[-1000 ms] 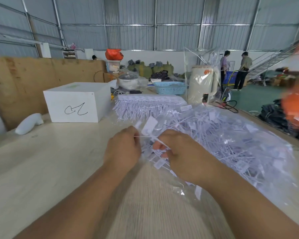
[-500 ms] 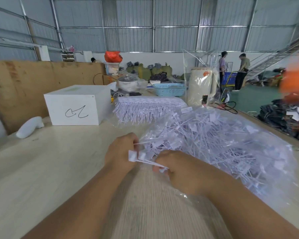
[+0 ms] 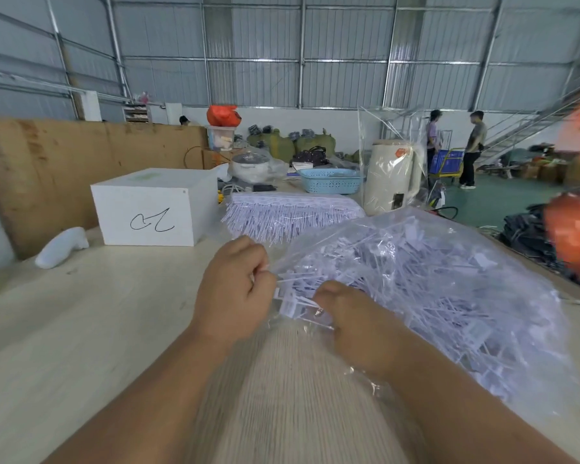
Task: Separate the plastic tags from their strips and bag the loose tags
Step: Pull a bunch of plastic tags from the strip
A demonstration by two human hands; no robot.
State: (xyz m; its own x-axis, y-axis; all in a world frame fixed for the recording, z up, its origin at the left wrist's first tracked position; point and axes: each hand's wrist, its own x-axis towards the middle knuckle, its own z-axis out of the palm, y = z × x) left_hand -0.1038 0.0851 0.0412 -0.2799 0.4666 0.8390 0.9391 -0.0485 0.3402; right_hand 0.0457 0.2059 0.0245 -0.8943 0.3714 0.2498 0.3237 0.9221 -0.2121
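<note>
A big clear plastic bag full of loose white tags lies on the right of the wooden table. My left hand and my right hand meet at the bag's near-left mouth, each with fingers curled on a small bunch of white tags held between them. My right hand lies partly under the bag's film. Behind, a stack of tag strips lies with its thin stems fanning toward me.
A white box with a black scribble stands at the back left, a white foam piece beside it. Further back are a blue basket, a cream appliance under plastic and a cardboard wall. Two people stand far right.
The bunch of tags between my hands has dropped from above my knuckles to the bag's mouth. Both hands stay close together.
</note>
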